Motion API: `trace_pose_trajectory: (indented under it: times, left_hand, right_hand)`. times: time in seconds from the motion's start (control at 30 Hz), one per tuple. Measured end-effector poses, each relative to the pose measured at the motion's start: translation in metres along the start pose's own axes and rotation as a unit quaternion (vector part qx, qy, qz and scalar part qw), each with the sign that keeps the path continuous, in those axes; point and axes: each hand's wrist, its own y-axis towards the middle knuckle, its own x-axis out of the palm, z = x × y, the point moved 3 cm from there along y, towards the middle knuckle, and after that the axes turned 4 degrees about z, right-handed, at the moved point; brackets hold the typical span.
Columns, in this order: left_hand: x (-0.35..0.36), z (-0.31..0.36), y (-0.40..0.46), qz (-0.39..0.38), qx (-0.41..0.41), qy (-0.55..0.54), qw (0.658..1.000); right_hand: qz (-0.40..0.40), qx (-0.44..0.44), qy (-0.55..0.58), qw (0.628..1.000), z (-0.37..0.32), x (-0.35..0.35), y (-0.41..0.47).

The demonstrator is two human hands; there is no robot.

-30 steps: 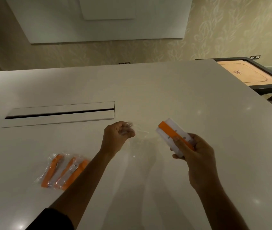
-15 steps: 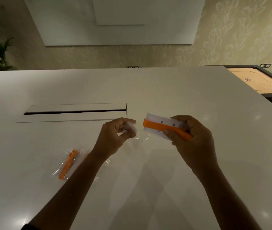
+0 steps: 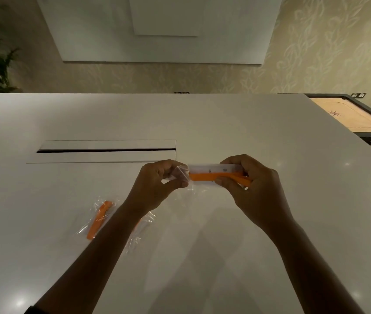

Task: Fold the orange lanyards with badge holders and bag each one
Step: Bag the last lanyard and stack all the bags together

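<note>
The right hand (image 3: 257,189) grips a folded orange lanyard with its badge holder (image 3: 214,174), fingers and thumb curled round its right end, so the bundle sticks out leftward from that hand. The left hand (image 3: 157,184) pinches the mouth of a clear bag (image 3: 181,175) between thumb and fingertips; the thin film is bunched there and some of it hangs below the bundle. Both hands are raised above the white worktop (image 3: 248,132), in front of its cable slot (image 3: 105,150).

What matters for the next move: the bundle's long axis runs left to right, nearly level, and its free left end points straight at the bag opening, touching it or just entering; the film is too clear to tell how far in it sits. The bundle lies between the two hands, closer in line with the left hand's pinch than below or above it. My judgement is that a slide leftward along that axis would seat it, provided the mouth stays spread.

On the worktop near the left forearm lie bagged lanyards (image 3: 99,219), partly hidden by the arm.
</note>
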Motion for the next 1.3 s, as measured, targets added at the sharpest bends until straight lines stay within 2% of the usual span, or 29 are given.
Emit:
trace_pose_trajectory:
  times: [0.47, 0.87, 1.17, 1.3]
  left_hand:
    - [-0.006, 0.013, -0.014, -0.031, 0.021, 0.040, 0.999]
    - [-0.010, 0.018, -0.026, 0.004, 0.040, 0.063, 0.997]
    - [-0.014, 0.022, -0.034, 0.032, 0.018, 0.020, 0.999]
    - [-0.018, 0.023, -0.038, 0.041, 0.019, -0.001, 0.999]
  right_hand:
    - [-0.066, -0.042, -0.043, 0.996, -0.028, 0.000, 0.005]
    - [-0.188, -0.089, -0.087, 0.974, -0.045, 0.016, 0.016]
    - [-0.109, -0.038, -0.048, 0.992, -0.054, 0.027, 0.015]
    - [-0.108, -0.033, -0.054, 0.992, -0.063, 0.027, 0.015]
